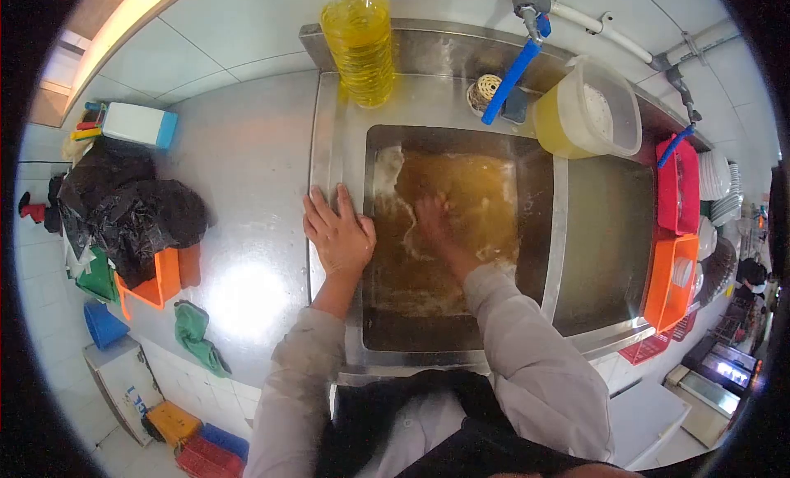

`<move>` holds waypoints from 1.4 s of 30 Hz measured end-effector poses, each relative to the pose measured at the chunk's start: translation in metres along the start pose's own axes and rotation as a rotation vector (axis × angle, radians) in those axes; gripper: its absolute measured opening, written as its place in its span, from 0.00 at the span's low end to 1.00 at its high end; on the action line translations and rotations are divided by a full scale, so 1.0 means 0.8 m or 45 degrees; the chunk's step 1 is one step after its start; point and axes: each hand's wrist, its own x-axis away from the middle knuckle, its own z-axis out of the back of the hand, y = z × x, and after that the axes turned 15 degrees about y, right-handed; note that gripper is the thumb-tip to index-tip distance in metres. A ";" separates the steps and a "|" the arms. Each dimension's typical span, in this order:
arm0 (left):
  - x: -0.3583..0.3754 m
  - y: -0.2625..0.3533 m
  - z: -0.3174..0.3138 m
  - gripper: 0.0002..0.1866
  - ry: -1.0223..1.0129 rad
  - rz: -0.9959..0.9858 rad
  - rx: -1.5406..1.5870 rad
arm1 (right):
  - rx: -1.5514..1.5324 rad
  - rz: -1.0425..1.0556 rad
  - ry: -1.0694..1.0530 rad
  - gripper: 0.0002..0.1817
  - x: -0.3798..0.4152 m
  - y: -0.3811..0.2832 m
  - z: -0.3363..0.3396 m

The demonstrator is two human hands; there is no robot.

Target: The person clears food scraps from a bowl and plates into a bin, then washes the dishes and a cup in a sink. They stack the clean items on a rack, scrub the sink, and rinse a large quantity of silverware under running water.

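My left hand (339,235) lies flat on the steel rim (322,165) at the left of the sink, fingers spread and holding nothing. My right hand (432,215) reaches down into murky brown water (469,182) in the left basin, with some pale foam on the surface. Its fingers are blurred by the water, and I cannot make out anything in them. Whatever lies on the basin's bottom is hidden.
Behind the basin stand a bottle of yellow liquid (358,46), a blue tap hose (510,81) and a clear plastic tub (586,112). A second basin (605,239) holds cloudy water. Red (679,186) and orange (671,285) baskets flank it. Black plastic bags (136,211) and a green cloth (196,334) lie left.
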 end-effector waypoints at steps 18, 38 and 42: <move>-0.003 0.000 0.004 0.32 -0.031 -0.009 0.030 | -0.313 0.251 0.525 0.19 0.011 0.026 -0.030; -0.002 0.000 -0.002 0.31 0.006 0.023 0.030 | -0.872 -0.580 0.610 0.18 -0.118 0.070 -0.008; -0.002 0.000 0.000 0.31 0.026 0.016 0.036 | -0.341 -0.210 0.624 0.17 -0.100 0.100 -0.111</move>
